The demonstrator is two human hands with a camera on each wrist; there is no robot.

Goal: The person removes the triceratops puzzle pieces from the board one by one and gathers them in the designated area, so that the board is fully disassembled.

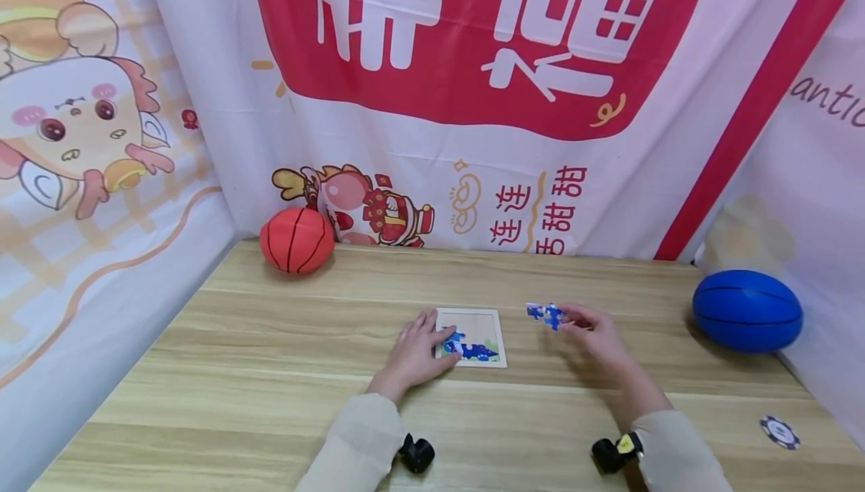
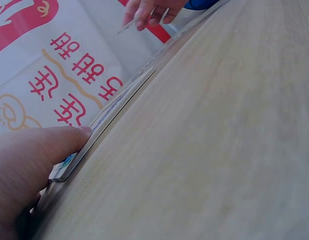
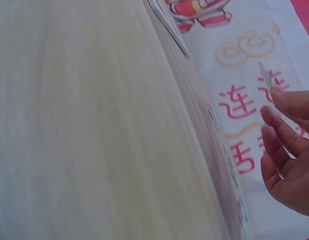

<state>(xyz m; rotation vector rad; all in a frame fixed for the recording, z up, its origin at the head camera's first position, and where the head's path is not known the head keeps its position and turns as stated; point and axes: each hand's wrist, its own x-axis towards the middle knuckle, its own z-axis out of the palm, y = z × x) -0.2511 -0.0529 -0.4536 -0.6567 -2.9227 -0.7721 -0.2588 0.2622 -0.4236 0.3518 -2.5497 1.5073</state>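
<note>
A square puzzle board (image 1: 501,334) with a pale wooden frame lies flat, blue jigsaw pieces (image 1: 476,351) filling its lower part and bare backing showing above. My left hand (image 1: 420,349) rests on its left edge, thumb and index finger reaching over the pieces. From the left wrist view, the thumb (image 2: 59,145) presses near the board's rim. To the right of the board, my right hand (image 1: 598,334) pinches blue-and-white jigsaw pieces (image 1: 553,317) between thumb and fingertips, raised over the table. They appear as a thin edge in the right wrist view, where the other fingers curl loosely.
A red ball (image 1: 297,240) sits at the back left of the wooden table (image 1: 203,402). At the right edge are a blue ball (image 1: 746,310) and, nearer, a poker chip (image 1: 780,432). Printed curtains (image 1: 473,116) hang behind and at both sides.
</note>
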